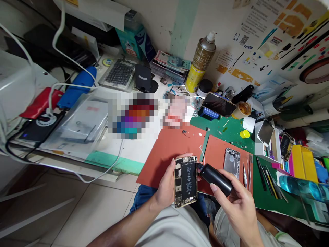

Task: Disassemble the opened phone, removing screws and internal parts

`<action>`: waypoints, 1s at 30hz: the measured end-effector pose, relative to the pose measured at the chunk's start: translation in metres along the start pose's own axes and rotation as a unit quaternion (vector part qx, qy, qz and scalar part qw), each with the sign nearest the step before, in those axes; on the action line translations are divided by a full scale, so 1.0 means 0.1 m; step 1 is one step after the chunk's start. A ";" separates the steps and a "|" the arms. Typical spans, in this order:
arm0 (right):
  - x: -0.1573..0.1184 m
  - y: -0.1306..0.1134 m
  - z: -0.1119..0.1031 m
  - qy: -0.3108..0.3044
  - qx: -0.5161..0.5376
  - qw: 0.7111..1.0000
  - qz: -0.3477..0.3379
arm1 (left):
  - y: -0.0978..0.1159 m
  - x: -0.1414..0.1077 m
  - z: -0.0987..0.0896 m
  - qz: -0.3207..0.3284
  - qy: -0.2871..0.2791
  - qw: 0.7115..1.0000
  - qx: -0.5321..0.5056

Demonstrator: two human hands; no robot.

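My left hand (167, 183) is closed around the edge of an opened smartphone (185, 181), held above my lap. The phone lies face-up without its screen, so its black battery (188, 183) and inner boards show. My right hand (238, 202) grips a small black squeeze bottle (217, 179), tilted so its cap points at the phone's upper right edge. A thin, curved white spout (203, 154) rises from the cap side. Whether any liquid comes out, I cannot tell. Beyond the bottle, an empty phone housing (232, 161) rests on a reddish-brown mat (214, 145).
Tweezers (245, 176) lie right of the housing, with several pen-like tools (269, 180) farther right on the green mat (246, 139). Behind stand a spray can (199, 65) and a propped phone (219, 104). A white cable (117, 160) hangs over the left table edge. Two patches are pixelated.
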State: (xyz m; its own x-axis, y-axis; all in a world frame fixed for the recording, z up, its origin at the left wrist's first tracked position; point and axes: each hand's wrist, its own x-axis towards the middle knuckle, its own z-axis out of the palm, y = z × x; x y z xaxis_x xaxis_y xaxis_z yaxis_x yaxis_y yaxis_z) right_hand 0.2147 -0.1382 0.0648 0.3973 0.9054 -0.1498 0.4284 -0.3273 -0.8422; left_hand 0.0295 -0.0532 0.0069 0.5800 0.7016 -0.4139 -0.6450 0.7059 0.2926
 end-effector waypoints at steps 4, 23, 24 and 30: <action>0.04 -0.05 -0.09 -0.006 -0.044 0.998 -0.053 | 0.01 -0.01 -0.01 -0.012 -0.010 1.000 0.013; 0.14 -0.29 -0.26 -0.048 -0.129 0.981 -0.137 | 0.02 0.01 -0.04 -0.026 -0.059 0.998 0.008; 0.14 -0.29 -0.26 -0.047 -0.129 0.981 -0.140 | 0.02 0.01 -0.04 -0.025 -0.061 0.998 0.008; 0.12 -0.32 -0.22 -0.058 -0.105 0.984 -0.134 | 0.00 0.02 -0.02 -0.011 -0.052 0.999 0.000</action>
State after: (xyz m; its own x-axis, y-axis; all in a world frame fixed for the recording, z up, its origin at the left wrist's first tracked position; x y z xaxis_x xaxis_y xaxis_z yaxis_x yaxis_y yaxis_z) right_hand 0.2238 -0.1224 0.1012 0.1578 0.9875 -0.0056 0.6682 -0.1109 -0.7356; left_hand 0.0294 -0.0518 0.0041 0.6428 0.6921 -0.3284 -0.6310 0.7214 0.2853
